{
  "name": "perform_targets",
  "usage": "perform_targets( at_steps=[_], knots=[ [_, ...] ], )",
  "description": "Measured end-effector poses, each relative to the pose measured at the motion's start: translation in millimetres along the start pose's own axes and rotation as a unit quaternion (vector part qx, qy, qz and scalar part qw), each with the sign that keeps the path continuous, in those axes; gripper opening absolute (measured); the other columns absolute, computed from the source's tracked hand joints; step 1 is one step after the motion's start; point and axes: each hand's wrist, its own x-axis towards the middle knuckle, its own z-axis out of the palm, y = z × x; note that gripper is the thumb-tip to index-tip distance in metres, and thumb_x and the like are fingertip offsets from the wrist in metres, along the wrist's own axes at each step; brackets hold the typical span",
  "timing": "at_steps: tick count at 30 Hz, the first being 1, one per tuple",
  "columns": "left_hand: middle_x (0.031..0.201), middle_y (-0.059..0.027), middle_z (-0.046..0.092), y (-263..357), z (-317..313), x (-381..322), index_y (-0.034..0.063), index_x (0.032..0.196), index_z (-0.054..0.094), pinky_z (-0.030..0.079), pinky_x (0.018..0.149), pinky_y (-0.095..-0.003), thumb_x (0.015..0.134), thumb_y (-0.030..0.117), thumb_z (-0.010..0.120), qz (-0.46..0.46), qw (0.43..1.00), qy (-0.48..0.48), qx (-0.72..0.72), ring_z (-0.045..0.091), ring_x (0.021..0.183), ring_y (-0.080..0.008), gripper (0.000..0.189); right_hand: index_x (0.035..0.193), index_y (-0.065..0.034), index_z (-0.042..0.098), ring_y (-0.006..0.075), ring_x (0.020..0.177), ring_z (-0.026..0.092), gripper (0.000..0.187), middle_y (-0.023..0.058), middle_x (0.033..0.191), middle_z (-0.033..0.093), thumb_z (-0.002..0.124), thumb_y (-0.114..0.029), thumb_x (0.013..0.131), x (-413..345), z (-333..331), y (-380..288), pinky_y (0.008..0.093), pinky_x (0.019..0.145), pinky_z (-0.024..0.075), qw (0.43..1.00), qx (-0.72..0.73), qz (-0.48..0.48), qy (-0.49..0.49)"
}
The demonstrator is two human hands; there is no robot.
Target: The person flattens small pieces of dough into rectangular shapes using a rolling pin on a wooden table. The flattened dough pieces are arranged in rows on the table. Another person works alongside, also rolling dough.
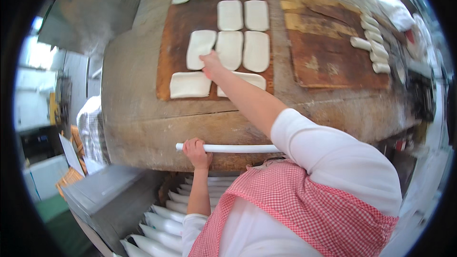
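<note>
My right hand point(211, 65) reaches over a brown board point(192, 16) and pinches the lower right edge of a flat dough sheet point(200, 51). More flat dough sheets lie in rows on the board, one of them partly hidden under my right forearm. Near the table's front edge my left hand point(197, 152) is closed around the left end of a long white rolling pin point(235, 148), whose right end is hidden by my sleeve.
A second brown board point(328, 50) lies to the right, with several dough rolls point(376, 48) along its right edge. Both boards rest on a wooden table point(132, 114). A metal cabinet point(96, 10) stands at the back left. White filled bags point(164, 223) sit below the front edge.
</note>
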Motion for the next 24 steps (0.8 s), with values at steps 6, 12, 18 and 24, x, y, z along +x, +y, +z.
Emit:
perform_targets(
  at_steps=[6, 12, 18, 24],
  knots=[
    [0.093, -0.0157, 0.056, -2, 12, -14, 0.0059, 0.089, 0.056, 0.037, 0.093, -0.0496, 0.066, 0.008, 0.059, -0.016, 0.998, 0.035, 0.051, 0.052, 0.096, -0.0392, 0.024, 0.135, -0.0015, 0.047, 0.0254, 0.119, 0.053, 0.060, 0.0151, 0.131, 0.055, 0.072, -0.026, 0.086, -16, -21, -44, 0.0400, 0.099, 0.0441, 0.943, -0.314, -0.062, -0.093],
    [0.096, -0.0179, 0.055, 12, 10, -1, 0.0034, 0.091, 0.056, 0.036, 0.095, -0.0497, 0.065, 0.006, 0.057, -0.024, 0.996, 0.005, 0.086, 0.050, 0.100, -0.0392, 0.027, 0.121, 0.0021, 0.059, 0.0392, 0.120, 0.053, 0.047, 0.0239, 0.121, 0.061, 0.066, -0.028, 0.086, -39, -216, -292, 0.0437, 0.103, 0.0428, 0.629, -0.607, -0.482, 0.060],
    [0.105, -0.0153, 0.056, 81, 20, 13, 0.0061, 0.095, 0.057, 0.036, 0.099, -0.0487, 0.066, 0.013, 0.064, 0.014, 0.997, -0.041, 0.058, 0.053, 0.103, -0.0358, 0.031, 0.145, -0.0022, 0.039, 0.0362, 0.146, 0.026, 0.087, 0.0212, 0.155, 0.030, 0.067, -0.056, 0.083, -113, -419, -493, 0.0455, 0.119, 0.0228, 0.463, -0.818, -0.273, 0.207],
    [0.117, -0.0163, 0.057, 207, 66, 30, 0.0055, 0.109, 0.059, 0.041, 0.095, -0.0486, 0.072, 0.024, 0.070, 0.094, 0.993, -0.038, -0.053, 0.054, 0.109, -0.0357, 0.043, 0.111, -0.0094, 0.053, 0.0340, 0.106, 0.051, 0.059, 0.0119, 0.104, 0.053, 0.080, -0.045, 0.072, -143, -485, -502, 0.0484, 0.096, 0.0395, 0.336, -0.840, -0.414, 0.097]
  ],
)
